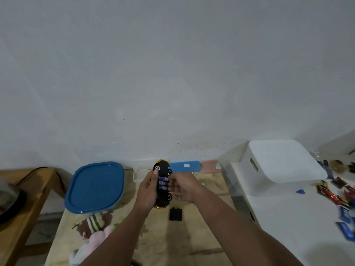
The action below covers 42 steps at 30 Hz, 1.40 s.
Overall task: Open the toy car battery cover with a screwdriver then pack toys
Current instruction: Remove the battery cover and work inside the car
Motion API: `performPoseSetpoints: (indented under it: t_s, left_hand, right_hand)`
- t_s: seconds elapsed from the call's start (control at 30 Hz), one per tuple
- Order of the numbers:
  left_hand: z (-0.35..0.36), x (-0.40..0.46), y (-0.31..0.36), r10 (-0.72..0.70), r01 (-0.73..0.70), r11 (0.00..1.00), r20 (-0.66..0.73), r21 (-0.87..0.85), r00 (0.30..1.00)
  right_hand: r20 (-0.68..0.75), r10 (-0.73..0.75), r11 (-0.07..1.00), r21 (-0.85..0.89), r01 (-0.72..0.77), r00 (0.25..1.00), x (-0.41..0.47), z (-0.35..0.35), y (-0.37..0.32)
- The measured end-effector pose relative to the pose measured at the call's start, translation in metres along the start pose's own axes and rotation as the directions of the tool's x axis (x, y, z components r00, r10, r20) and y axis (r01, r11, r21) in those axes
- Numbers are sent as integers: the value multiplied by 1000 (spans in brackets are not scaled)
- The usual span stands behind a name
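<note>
Forearms nearest, reaching to 12 o'clock. Left hand [148, 191] wraps the upturned toy car [163, 184]; right hand [182, 187], fingers curled, at the exposed batteries [163, 183], pinch unclear. Battery cover [175, 214] off, at 6 o'clock of the car. Risk: a battery popping loose, rolling off. Worn wooden bench [201, 242]; blue-lidded container [95, 187] at 9 o'clock; grey wall.

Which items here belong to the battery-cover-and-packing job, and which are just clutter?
Job: toy car gripped by left hand; batteries touched by right hand; removed battery cover; plush toys; blue-lidded container.
Clutter: white bin; blue case; wrappers.
</note>
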<state>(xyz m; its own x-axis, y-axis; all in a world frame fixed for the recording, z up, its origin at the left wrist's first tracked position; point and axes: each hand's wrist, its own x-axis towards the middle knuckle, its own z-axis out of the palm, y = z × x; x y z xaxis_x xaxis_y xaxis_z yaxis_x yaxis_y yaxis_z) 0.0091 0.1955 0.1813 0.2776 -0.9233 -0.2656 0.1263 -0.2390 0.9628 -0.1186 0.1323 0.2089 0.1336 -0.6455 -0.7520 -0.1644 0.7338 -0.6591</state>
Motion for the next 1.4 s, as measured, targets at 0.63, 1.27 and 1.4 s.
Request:
performPoseSetpoints:
  t_s: [0.63,1.27,1.4]
  left_hand:
    - [-13,26,8,-124,122,991,51,47,991]
    - [-19,25,19,-446,538,812,356,-226,821]
    - [-18,23,20,-476,547,825,350,-139,807]
  right_hand:
    - [85,-142,784,617,60,986,-3,-5,-14]
    - [421,-759,87,-691,718,497,3,-12,-2]
    - [500,-728,-35,-710,703,469,1,-17,-2]
